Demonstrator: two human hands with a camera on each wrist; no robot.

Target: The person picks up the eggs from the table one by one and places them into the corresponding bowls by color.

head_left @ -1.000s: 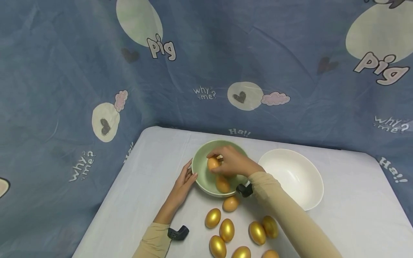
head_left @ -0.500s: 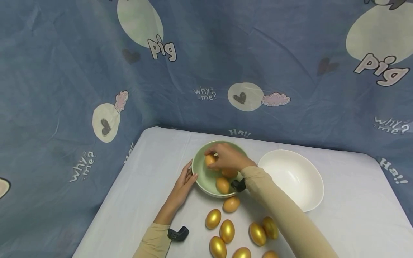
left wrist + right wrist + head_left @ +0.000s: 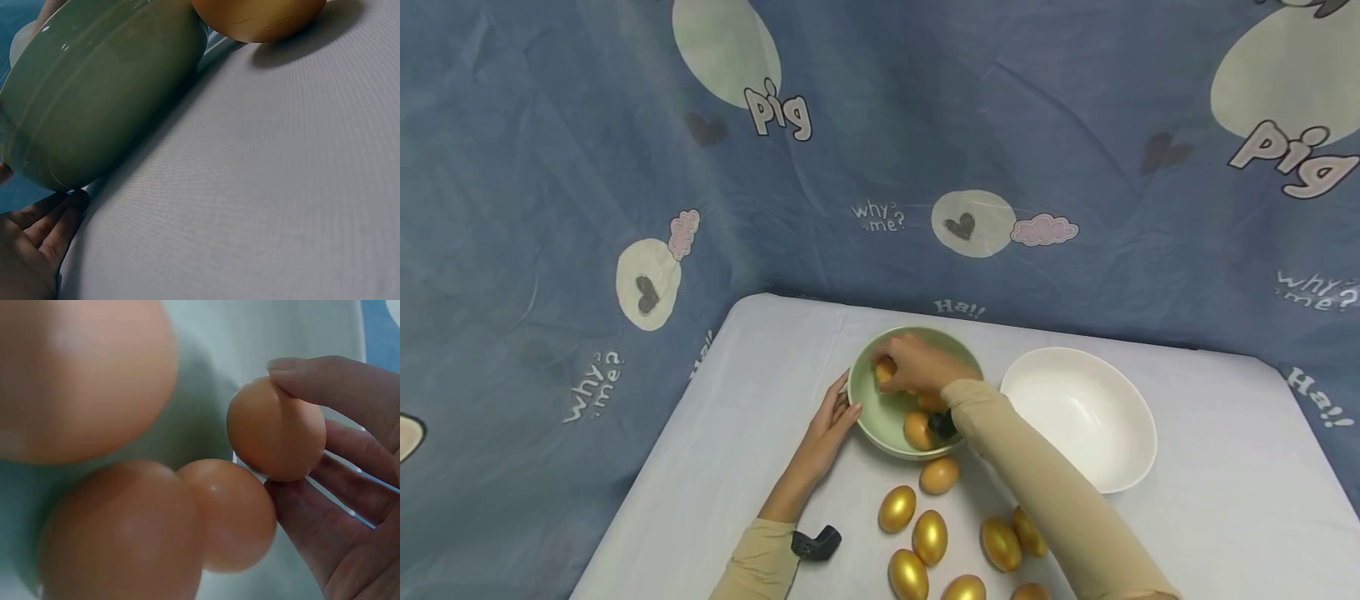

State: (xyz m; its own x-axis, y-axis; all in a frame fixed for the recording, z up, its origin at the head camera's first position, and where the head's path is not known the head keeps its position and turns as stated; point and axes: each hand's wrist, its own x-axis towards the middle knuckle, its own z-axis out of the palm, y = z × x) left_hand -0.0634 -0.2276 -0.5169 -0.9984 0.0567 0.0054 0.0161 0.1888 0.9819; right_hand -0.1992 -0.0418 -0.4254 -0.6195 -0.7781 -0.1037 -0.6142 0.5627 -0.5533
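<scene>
My right hand (image 3: 925, 364) reaches into the green bowl (image 3: 876, 421) and pinches a brown egg (image 3: 275, 430) between thumb and fingers. In the right wrist view, several more brown eggs lie close to it in the bowl, including a smaller-looking egg (image 3: 228, 515) just beneath. Over at the bowl's left side, my left hand (image 3: 827, 425) holds the outer wall, thumb towards the front. Its fingertips meet the bowl's lower edge in the left wrist view. The right hand and sleeve hide part of the bowl's inside.
A white bowl (image 3: 1075, 408) stands to the right, partly behind the right forearm. One brown egg (image 3: 939, 475) lies just in front of the green bowl. Several golden eggs (image 3: 931, 537) are scattered nearer on the white table (image 3: 715, 467). A patterned blue cloth (image 3: 820, 167) hangs behind.
My right hand has moved slightly left and lower into the green bowl with the egg between its fingers. The left hand stays at the bowl's side.
</scene>
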